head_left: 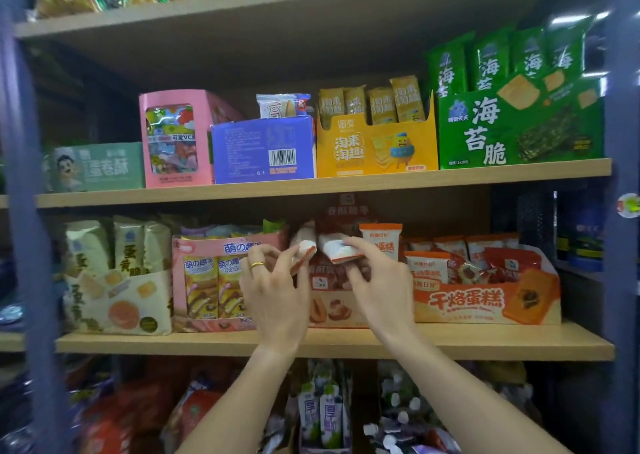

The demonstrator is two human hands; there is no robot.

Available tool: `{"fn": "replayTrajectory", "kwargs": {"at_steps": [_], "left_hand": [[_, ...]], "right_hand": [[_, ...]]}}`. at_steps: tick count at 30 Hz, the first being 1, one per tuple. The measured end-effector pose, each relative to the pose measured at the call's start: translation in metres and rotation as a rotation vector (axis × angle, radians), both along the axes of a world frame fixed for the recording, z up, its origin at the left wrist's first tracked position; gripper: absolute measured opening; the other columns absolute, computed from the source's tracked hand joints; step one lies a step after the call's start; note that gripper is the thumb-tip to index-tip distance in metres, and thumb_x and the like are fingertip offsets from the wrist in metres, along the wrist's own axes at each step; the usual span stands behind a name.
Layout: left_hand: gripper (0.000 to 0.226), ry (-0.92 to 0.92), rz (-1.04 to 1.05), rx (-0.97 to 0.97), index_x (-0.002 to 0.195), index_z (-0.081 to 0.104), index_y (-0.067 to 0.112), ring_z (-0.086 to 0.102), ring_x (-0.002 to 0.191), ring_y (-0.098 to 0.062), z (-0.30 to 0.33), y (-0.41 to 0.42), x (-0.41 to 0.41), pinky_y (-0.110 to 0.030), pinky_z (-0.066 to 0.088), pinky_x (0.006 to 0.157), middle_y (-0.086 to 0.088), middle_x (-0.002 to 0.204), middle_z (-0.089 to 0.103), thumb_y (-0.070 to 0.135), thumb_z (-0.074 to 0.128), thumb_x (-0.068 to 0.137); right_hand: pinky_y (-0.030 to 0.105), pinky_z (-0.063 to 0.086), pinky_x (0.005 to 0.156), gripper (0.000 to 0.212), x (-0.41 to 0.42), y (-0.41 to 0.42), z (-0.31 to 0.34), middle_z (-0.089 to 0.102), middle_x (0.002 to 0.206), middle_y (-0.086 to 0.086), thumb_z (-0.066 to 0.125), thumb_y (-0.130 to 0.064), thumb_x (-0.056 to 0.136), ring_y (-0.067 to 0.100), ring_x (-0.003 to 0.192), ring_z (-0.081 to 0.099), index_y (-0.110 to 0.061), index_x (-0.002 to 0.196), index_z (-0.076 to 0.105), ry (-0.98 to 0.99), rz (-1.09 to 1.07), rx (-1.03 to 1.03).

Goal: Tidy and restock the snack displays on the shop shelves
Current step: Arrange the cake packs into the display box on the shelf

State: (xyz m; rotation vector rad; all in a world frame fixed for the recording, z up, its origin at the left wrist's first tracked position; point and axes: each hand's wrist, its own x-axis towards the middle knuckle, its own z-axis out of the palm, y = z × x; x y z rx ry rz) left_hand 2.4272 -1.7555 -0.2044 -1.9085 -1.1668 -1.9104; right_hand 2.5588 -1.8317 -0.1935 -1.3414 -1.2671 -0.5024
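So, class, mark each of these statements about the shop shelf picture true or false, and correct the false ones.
1. Each hand pinches a small red-and-white packet. True: the left hand holds the left packet, the right hand the right packet.
2. The green seaweed box sits at the left end of its shelf. False: the right end.
3. The blue box stands between a pink box and a yellow box. True.
4. The gold ring is on the right hand. False: the left.

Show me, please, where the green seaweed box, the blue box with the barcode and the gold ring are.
green seaweed box (519, 131): head view, on its printed front panel.
blue box (252, 152): head view, on its front face, left of the barcode.
gold ring (258, 264): head view, on the band, on a left-hand finger.
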Motion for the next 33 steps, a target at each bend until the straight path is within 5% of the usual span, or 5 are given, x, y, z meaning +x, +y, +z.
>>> {"fn": "replayTrajectory", "kwargs": {"at_steps": [6, 10, 13, 24, 33], "left_hand": [[0.029, -0.135, -0.41, 0.03, 0.125, 0.066, 0.031, 0.039, 0.121, 0.008, -0.022, -0.035, -0.014, -0.013, 0.045, 0.089, 0.001, 0.139, 0.038, 0.021, 0.067, 0.098], [0.029, -0.2, -0.73, -0.15, 0.127, 0.061, 0.039, 0.065, 0.115, -0.014, -0.031, -0.052, -0.009, -0.025, 0.06, 0.078, 0.008, 0.135, 0.057, 0.023, 0.061, 0.102], [0.028, -0.415, -0.936, -0.393, 0.112, 0.072, 0.036, 0.07, 0.107, -0.004, -0.036, -0.066, 0.001, -0.016, 0.057, 0.081, 0.009, 0.123, 0.069, 0.015, 0.073, 0.095], [0.048, -0.48, -1.02, -0.836, 0.104, 0.068, 0.013, 0.076, 0.093, -0.01, -0.06, -0.08, 0.019, -0.018, 0.057, 0.068, -0.001, 0.105, 0.078, 0.019, 0.096, 0.065], [0.029, -0.59, -1.245, -1.163, 0.122, 0.067, 0.018, 0.077, 0.096, -0.032, -0.06, -0.098, 0.043, -0.05, 0.06, 0.092, -0.013, 0.105, 0.078, 0.027, 0.071, 0.094]], "right_hand": [[0.025, 0.056, 0.066, 0.034, 0.004, -0.074, -0.007, 0.067, 0.092, -0.015, 0.067, -0.032, 0.093, 0.01, 0.082, 0.064, -0.044, 0.124, 0.065, 0.138, 0.169, 0.142], [0.011, 0.046, 0.075, 0.013, 0.019, -0.095, 0.008, 0.048, 0.102, -0.005, 0.068, -0.044, 0.09, 0.003, 0.094, 0.051, -0.054, 0.098, 0.067, 0.291, 0.161, 0.016], [0.022, 0.053, 0.081, 0.004, 0.031, -0.098, 0.012, 0.06, 0.107, -0.004, 0.068, -0.039, 0.094, 0.008, 0.1, 0.061, -0.043, 0.095, 0.07, 0.504, 0.293, -0.079], [0.032, 0.055, 0.071, 0.02, 0.056, -0.088, -0.006, 0.079, 0.094, 0.001, 0.074, -0.026, 0.09, 0.016, 0.092, 0.074, -0.014, 0.106, 0.073, 1.038, 0.464, -0.161], [0.043, 0.055, 0.087, 0.023, 0.056, -0.092, -0.022, 0.078, 0.103, 0.002, 0.067, -0.028, 0.096, 0.022, 0.102, 0.071, -0.018, 0.116, 0.07, 1.122, 0.534, -0.106]]}}
